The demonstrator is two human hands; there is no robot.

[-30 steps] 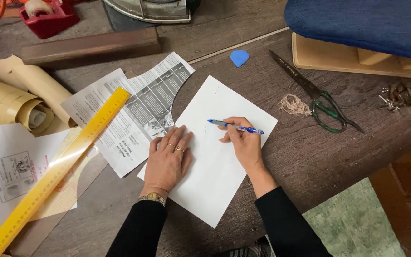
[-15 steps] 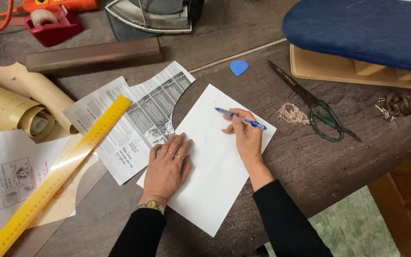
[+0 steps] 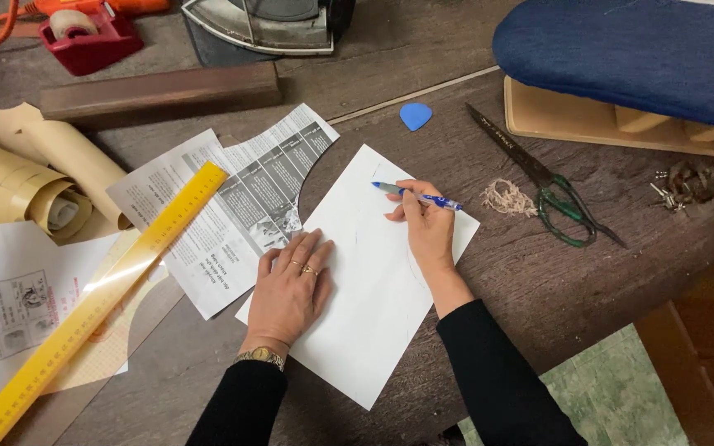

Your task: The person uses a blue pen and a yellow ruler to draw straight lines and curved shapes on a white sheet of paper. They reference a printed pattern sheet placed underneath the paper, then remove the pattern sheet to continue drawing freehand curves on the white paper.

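Your right-hand fingers are clamped on a blue pen, its tip pointing left and sitting at or just above the upper part of the white sheet; can't tell if the tip touches. Your right hand rests over the sheet's upper right edge. Your left hand lies flat, palm down, fingers together and slightly spread at the tips, pressing the sheet's left edge where it meets the printed paper. It grips nothing.

The white sheet lies angled on the dark wooden desk, between your two forearms, with faint pencil lines on it. The printed paper has a curved cut on its right side and lies partly under the sheet's left corner.

A yellow ruler runs diagonally across the printed paper and the pale sheets at the left. Rolled tan paper sits at the far left. A wooden block lies above the printed paper. A red tape dispenser sits top left, an iron top centre. Green-handled scissors lie right of your pen hand, well apart, with a small tangle of thread just beside them. A blue chalk piece lies above the sheet. A blue padded sleeve board sits top right.
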